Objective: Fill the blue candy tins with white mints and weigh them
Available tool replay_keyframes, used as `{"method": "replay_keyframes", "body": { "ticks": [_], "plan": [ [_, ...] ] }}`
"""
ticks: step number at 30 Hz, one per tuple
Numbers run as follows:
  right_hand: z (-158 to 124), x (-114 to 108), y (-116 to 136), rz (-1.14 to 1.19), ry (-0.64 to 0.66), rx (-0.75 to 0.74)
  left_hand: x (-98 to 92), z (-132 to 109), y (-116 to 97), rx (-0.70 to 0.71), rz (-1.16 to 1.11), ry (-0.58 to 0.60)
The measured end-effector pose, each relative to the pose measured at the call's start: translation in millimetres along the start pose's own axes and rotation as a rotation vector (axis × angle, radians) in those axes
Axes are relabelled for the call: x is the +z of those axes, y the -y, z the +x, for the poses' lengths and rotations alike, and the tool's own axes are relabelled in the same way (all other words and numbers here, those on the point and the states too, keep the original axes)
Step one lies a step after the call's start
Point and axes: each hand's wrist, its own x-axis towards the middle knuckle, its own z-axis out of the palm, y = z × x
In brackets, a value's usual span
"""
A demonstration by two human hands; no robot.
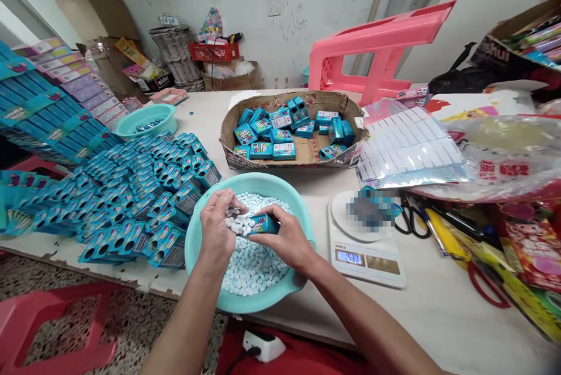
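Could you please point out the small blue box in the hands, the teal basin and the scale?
small blue box [265,224]: head view, its printed side.
teal basin [263,180]: head view, its far rim.
scale [349,257]: head view, its lit display.

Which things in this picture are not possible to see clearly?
- Head view: item on the scale, blurred out.
- Head view: scale display, too small to read.
- Head view: tablets partly hidden by the left hand; small box partly covered by the right hand.
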Motion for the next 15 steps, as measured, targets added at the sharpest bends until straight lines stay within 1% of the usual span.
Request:
{"method": "replay_keyframes", "body": {
  "ticks": [5,8,10,15],
  "plan": [
    [-1.7,3.3,0.8,0.016,0.018,0.029,0.7,-0.8,2.4,-0.011,-0.024,0.033],
    [-2.2,4.2,0.4,0.011,0.025,0.044,-1.1,0.3,3.0,-0.018,-0.025,0.013],
    [-1.9,3.2,0.6,0.001,0.007,0.056,-2.5,0.8,2.8,-0.018,-0.018,0.003],
    [0.3,3.0,1.4,-0.01,0.023,0.032,-3.1,-2.3,4.5,-0.022,-0.022,0.043]
  ]
}}
